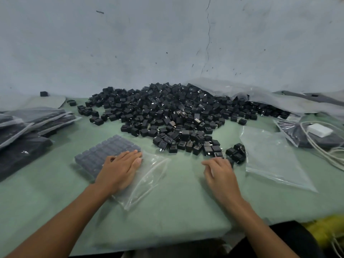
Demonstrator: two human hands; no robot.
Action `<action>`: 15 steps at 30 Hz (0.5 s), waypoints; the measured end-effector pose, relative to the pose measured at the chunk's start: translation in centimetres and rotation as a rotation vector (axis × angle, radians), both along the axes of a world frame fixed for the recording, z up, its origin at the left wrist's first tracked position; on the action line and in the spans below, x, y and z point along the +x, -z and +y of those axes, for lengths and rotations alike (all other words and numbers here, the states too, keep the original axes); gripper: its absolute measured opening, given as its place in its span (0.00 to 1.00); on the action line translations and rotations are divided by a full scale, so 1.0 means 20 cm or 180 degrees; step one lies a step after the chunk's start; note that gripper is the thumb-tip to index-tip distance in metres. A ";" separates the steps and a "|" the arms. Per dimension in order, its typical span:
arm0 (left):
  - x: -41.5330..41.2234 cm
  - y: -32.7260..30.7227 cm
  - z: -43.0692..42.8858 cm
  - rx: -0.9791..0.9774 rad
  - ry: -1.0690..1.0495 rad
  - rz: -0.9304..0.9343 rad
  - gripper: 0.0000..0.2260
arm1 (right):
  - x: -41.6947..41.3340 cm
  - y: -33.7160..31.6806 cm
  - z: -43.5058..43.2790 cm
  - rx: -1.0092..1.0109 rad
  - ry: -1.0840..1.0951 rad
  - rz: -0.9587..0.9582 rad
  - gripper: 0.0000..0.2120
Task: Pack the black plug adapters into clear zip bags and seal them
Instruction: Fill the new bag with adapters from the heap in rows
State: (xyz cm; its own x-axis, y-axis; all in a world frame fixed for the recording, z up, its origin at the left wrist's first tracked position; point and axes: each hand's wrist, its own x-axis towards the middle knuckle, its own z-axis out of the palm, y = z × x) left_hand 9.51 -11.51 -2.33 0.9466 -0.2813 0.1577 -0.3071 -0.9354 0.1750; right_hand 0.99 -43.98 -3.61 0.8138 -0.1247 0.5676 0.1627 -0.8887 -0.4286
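No writing or brand can be read on anything. The left hand (119,167) lies flat, fingers straight, on a clear zip bag (149,175) part-filled with rows of adapters near the bench (167,216) front edge. The right hand (220,174), fingers loosely bent, blurred, reaches the near fringe of the adapter pile (175,116); whether it holds one cannot be told. An empty bag (270,157) lies toward the right edge.

I see 2 bare forearms, no sleeves, watch or rings. My left hand (119,168) and right hand (220,174) wear no gloves; nails short. Below the right wrist, dark clothing shows.
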 end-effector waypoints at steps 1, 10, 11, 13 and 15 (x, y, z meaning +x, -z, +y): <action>0.00 0.00 0.00 -0.0006 0.0002 -0.0019 0.30 | -0.01 0.00 -0.09 -0.0128 0.0326 -0.0109 0.10; 0.00 0.01 0.00 -0.0074 0.0002 -0.0023 0.30 | 0.01 0.04 -0.23 -0.0482 0.0835 0.0729 0.23; 0.00 0.01 0.00 -0.0065 0.0005 -0.0022 0.30 | 0.00 0.04 -0.23 -0.0487 0.0819 0.0758 0.23; 0.00 0.01 0.00 -0.0049 0.0009 -0.0024 0.30 | 0.00 0.04 -0.24 -0.0455 0.0759 0.0677 0.23; 0.00 0.01 0.00 -0.0049 0.0014 -0.0024 0.30 | -0.01 0.04 -0.24 -0.0398 0.0713 0.0604 0.22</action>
State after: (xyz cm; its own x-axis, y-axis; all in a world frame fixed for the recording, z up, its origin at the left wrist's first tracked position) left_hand 9.42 -11.47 -2.51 0.9441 -0.2829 0.1691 -0.3125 -0.9313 0.1869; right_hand 0.73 -48.70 -4.44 0.8668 -0.2515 0.4305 -0.1153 -0.9412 -0.3177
